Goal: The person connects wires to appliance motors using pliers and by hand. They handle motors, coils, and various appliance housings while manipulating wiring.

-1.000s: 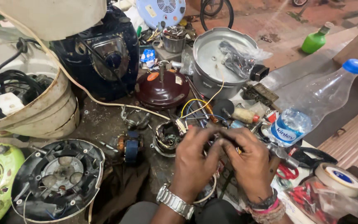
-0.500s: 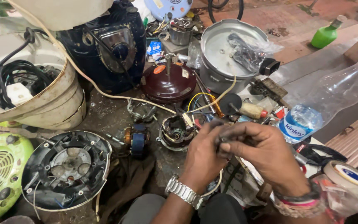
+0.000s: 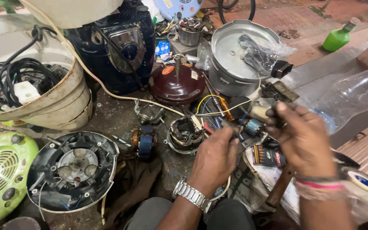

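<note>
A: Starting at the left, how does the left hand (image 3: 214, 159) sit?

B: Palm down, low over the cluttered floor, a steel-link wristwatch (image 3: 191, 195) on the wrist. Its fingers are curled shut, the tips pinching something small that I cannot make out

A: And the right hand (image 3: 306, 137)?

B: Raised a little higher, blurred, back to the camera, pink and white thread bands (image 3: 318, 187) on the wrist. Its fingers are closed round a small dark cylindrical part with a tan end (image 3: 264, 113)

A: Which way does that part lie?

B: Its long axis runs roughly level, the tan end pointing left, just above a small copper-wound motor armature (image 3: 252, 126)

A: What surface is this?

B: Grimy ground strewn with appliance parts: a green plastic fan housing (image 3: 1, 170), a round black motor base (image 3: 71, 168), a cream bucket holding black cables (image 3: 43, 98), a maroon domed motor cover (image 3: 177, 83), a steel pot lid (image 3: 239, 51), and at the right a clear plastic bottle (image 3: 350, 98) and a roll of white tape (image 3: 365, 183). Red paving lies beyond
</note>
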